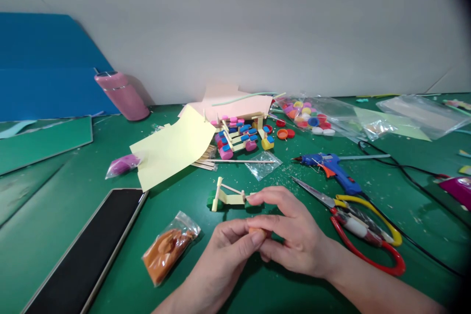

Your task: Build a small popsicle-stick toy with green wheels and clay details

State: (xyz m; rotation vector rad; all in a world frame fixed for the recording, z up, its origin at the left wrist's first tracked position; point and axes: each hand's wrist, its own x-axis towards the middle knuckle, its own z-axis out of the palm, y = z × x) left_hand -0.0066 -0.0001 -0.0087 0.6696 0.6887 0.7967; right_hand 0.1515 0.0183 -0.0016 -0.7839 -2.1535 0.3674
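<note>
Both hands meet at the front of the green table. My left hand (233, 245) is closed, pinching a small lump of orange clay (257, 231) between thumb and fingers. My right hand (294, 233) closes on the same lump from the other side, and the fingers hide most of it. Just beyond them stands a small model (231, 199) of pale yellow strips with green parts; the right index finger is close to its right end, and I cannot tell whether they touch. To the left lies a clear bag of orange clay (171, 250), its top crumpled.
Scissors (353, 225) and a blue glue gun (331, 167) with its cord lie at right. A phone (91, 250) is at left, a pink bottle (123, 95) behind it. Yellow paper (172, 147), several colourful models (237, 140) and a bag of bottle caps (305, 113) lie farther back.
</note>
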